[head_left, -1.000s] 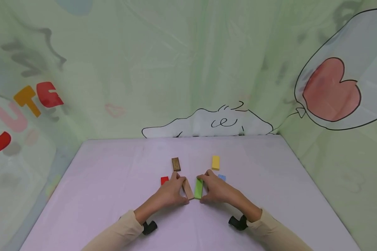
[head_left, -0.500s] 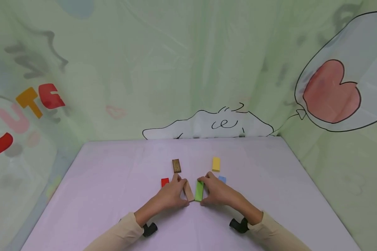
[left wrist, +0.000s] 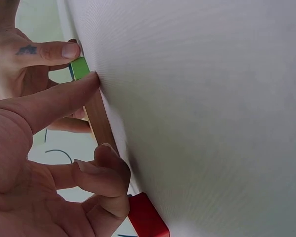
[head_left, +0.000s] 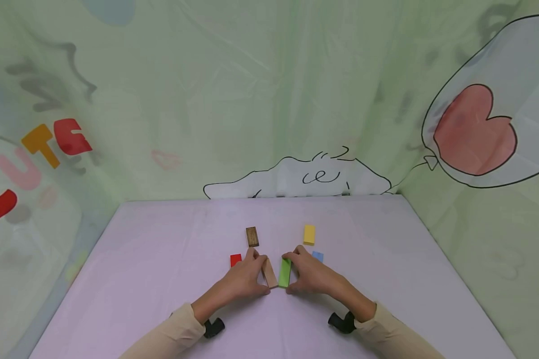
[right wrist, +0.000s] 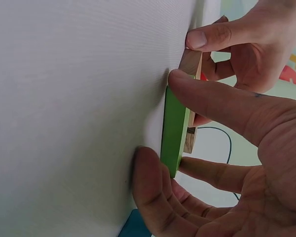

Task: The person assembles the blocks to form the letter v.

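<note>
My left hand [head_left: 244, 274] pinches a plain wooden block [head_left: 270, 273] by its two ends, thumb at the near end and fingers at the far end. Likewise, my right hand [head_left: 312, 271] grips a green block [head_left: 285, 272] between thumb and fingers. Both blocks lie on the table, slanted so that their near ends almost meet and their far ends spread apart. In the left wrist view a red block [left wrist: 147, 216] sits just beyond the curled fingers. A blue block [right wrist: 134, 224] shows below my right fingers in the right wrist view, partly hidden.
Farther back on the pale table [head_left: 175, 239] lie a dark brown wooden block [head_left: 252, 237] at left and a yellow block [head_left: 309, 235] at right. A printed curtain [head_left: 233, 99] stands behind the table and along both sides.
</note>
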The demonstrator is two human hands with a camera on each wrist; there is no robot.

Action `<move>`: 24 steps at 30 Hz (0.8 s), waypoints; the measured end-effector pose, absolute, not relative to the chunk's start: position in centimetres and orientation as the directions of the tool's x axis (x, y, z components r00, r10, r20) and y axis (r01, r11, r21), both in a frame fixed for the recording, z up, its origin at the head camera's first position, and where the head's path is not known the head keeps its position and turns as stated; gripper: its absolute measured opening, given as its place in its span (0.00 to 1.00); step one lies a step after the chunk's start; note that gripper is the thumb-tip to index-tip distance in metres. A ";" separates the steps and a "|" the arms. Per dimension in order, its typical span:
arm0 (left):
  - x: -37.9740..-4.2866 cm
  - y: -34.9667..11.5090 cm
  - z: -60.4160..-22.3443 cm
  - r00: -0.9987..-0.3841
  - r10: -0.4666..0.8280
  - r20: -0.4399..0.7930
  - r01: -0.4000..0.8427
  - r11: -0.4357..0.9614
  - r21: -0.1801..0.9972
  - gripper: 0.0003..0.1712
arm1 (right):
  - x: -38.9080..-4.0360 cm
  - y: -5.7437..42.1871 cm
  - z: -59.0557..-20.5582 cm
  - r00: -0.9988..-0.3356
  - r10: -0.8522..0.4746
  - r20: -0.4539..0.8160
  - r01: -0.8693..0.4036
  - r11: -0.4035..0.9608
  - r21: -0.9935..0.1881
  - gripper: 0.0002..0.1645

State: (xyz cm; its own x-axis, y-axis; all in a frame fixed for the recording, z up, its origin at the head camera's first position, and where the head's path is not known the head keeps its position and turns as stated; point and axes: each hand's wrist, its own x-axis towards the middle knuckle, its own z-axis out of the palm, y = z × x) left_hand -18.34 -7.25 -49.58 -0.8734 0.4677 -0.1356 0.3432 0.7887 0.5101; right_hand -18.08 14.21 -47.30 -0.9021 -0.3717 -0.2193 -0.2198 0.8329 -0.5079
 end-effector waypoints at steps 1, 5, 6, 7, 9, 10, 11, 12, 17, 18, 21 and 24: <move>-18.3 -7.3 -49.6 -0.874 0.467 -0.135 0.342 0.788 0.512 0.46 | -18.1 14.2 -47.3 -0.902 -0.373 -0.218 -0.222 0.833 -0.507 0.49; -18.3 -7.3 -49.6 -0.877 0.461 -0.139 0.333 0.789 0.516 0.46 | -18.1 14.3 -47.3 -0.900 -0.380 -0.215 -0.229 0.831 -0.508 0.49; -18.3 -7.3 -49.6 -0.877 0.460 -0.140 0.332 0.790 0.515 0.46 | -18.1 14.3 -47.3 -0.899 -0.382 -0.215 -0.230 0.829 -0.510 0.49; -18.3 -7.3 -49.5 -0.877 0.460 -0.141 0.330 0.789 0.517 0.46 | -18.1 14.3 -47.3 -0.898 -0.385 -0.213 -0.233 0.827 -0.511 0.49; -18.2 -7.3 -49.5 -0.877 0.458 -0.143 0.327 0.789 0.521 0.46 | -18.0 14.3 -47.2 -0.897 -0.388 -0.213 -0.235 0.825 -0.514 0.49; -18.2 -7.3 -49.5 -0.877 0.458 -0.143 0.325 0.788 0.523 0.46 | -18.0 14.3 -47.1 -0.897 -0.386 -0.214 -0.233 0.826 -0.514 0.49; -18.2 -7.2 -49.5 -0.878 0.457 -0.145 0.323 0.787 0.526 0.46 | -18.0 14.2 -47.1 -0.898 -0.384 -0.216 -0.230 0.826 -0.515 0.49; -18.2 -7.2 -49.5 -0.877 0.457 -0.146 0.322 0.786 0.528 0.46 | -17.9 14.2 -47.0 -0.898 -0.382 -0.218 -0.227 0.828 -0.513 0.49; -18.1 -7.1 -49.4 -0.880 0.449 -0.154 0.309 0.788 0.533 0.47 | -17.8 14.2 -46.9 -0.896 -0.381 -0.226 -0.227 0.834 -0.503 0.50; -18.1 -7.1 -49.4 -0.881 0.446 -0.157 0.304 0.788 0.536 0.47 | -17.8 14.3 -46.9 -0.895 -0.384 -0.228 -0.230 0.834 -0.501 0.50; -18.0 -7.1 -49.3 -0.881 0.443 -0.166 0.292 0.786 0.545 0.50 | -17.9 14.5 -46.7 -0.888 -0.394 -0.238 -0.231 0.829 -0.509 0.50; -17.9 -7.2 -49.2 -0.876 0.447 -0.178 0.281 0.776 0.565 0.52 | -18.0 14.8 -46.4 -0.879 -0.410 -0.244 -0.237 0.820 -0.521 0.50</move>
